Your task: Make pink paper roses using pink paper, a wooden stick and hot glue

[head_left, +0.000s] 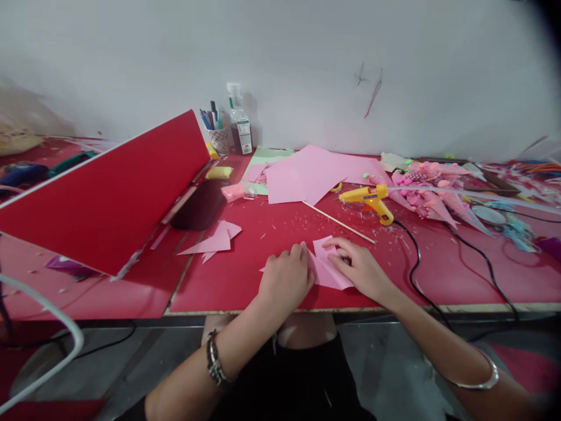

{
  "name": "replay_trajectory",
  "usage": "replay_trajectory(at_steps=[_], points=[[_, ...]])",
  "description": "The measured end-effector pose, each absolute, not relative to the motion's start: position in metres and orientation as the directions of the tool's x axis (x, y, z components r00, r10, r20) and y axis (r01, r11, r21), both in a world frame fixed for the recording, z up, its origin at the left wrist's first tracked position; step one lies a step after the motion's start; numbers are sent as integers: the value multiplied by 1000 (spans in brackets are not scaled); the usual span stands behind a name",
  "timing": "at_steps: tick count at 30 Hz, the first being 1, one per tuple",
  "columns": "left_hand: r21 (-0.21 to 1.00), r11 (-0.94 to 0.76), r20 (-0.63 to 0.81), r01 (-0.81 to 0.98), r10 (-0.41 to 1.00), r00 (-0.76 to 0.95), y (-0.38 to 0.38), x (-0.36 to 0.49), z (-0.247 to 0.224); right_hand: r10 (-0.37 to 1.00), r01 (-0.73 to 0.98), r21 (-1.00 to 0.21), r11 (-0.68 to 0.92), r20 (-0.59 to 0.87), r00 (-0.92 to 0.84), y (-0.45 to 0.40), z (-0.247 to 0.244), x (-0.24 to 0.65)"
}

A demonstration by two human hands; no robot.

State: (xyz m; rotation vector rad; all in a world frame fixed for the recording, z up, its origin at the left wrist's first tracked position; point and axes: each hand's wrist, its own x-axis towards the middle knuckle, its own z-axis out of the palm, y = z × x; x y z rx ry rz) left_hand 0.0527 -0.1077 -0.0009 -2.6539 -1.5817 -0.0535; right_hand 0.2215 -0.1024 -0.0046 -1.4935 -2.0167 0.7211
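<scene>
A piece of pink paper [329, 273] lies partly curled on the red table near its front edge, between my two hands. My left hand [287, 272] is closed at the paper's left side, its fingers curled over that edge. From the right, my right hand [357, 263] grips the paper with bent fingers, thumb near the index finger. Pink paper cut-offs [217, 240] lie left of my hands. Beyond them is a thin wooden stick [339, 222], and a yellow hot glue gun [370, 200] rests to the right.
Large pink sheets [304, 175] lie at the back. Decorated pink paper cones [432, 196] are heaped at the right. A red board [118, 199] leans on the left. A pen cup [218, 140] and a bottle [241, 126] stand by the wall. A black cord [414, 257] runs over the front edge.
</scene>
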Motion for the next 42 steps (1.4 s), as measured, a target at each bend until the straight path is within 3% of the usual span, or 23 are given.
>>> replay_trajectory(at_steps=[5,16,29,42], points=[[-35,-465,56,884,883,467,-108,53,-1,974,727,-653,213,87,-207,-104,-7,228],[-27,-468,47,884,882,468,-108,53,1,952,574,-801,169,-17,-305,-114,-4,228],[-45,-458,70,888,885,460,-109,54,-1,974,758,-619,206,56,-219,-122,-4,226],[-33,-440,73,897,894,441,-109,54,-2,978,764,-615,194,57,-202,-125,-7,232]])
